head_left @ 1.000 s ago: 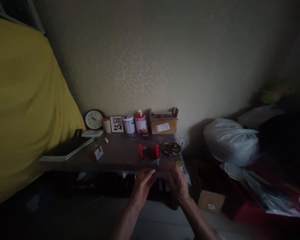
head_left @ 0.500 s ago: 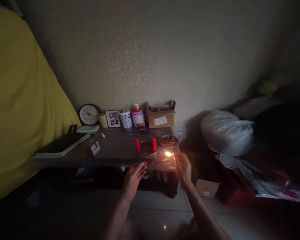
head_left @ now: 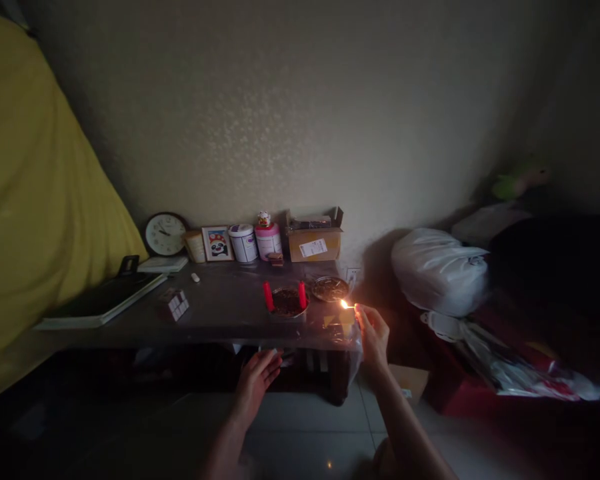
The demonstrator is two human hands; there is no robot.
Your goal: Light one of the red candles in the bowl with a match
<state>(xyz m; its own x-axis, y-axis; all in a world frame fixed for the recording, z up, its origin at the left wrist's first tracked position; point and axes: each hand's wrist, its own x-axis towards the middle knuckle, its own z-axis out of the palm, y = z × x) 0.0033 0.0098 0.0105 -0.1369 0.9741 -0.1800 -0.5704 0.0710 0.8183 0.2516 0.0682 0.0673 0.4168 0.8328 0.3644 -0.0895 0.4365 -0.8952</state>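
Note:
My right hand (head_left: 373, 333) pinches a burning match (head_left: 349, 306) just past the right end of a low dark table (head_left: 220, 313). The small flame glows near a metal bowl (head_left: 286, 303) that holds two short red candles (head_left: 269, 296). A round metal dish (head_left: 330, 289) lies beside the bowl. My left hand (head_left: 256, 380) hangs lower, in front of the table's edge, with its fingers loosely curled around what looks like a small matchbox; the room is dim and the object is hard to make out.
Along the wall stand a clock (head_left: 165, 234), a panda picture (head_left: 217, 243), two tins (head_left: 243, 243) and a cardboard box (head_left: 314, 241). A flat tray (head_left: 100, 302) and a small cube (head_left: 176, 303) lie at the left. A yellow sheet (head_left: 35, 200) hangs left; bags (head_left: 437, 270) pile right.
The match has caught fire in my right hand, which moved up and right toward the table. My left hand dropped lower. The view shifted slightly right.

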